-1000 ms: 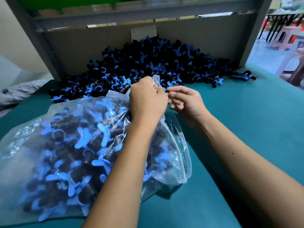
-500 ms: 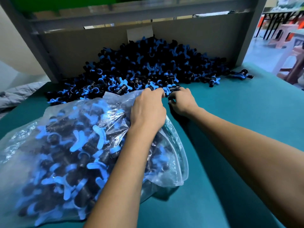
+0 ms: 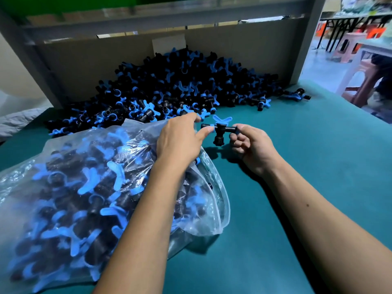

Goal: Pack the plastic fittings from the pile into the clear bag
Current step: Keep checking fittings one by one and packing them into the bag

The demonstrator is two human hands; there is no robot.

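Change since half a second ago: right hand [image 3: 252, 148] lifts off the pile [image 3: 180, 85], now pinching one black-and-blue fitting [image 3: 219, 129]. I log left hand [image 3: 180, 141] gripping the clear bag [image 3: 89, 187] mouth, thumb touching the fitting, near the table [image 3: 318, 166] back edge.

A black T-shaped fitting [image 3: 219, 132] with a blue winged handle is held above the table. Behind it lies the pile [image 3: 178, 90] of like fittings. The clear bag [image 3: 89, 187], nearly full, lies left.
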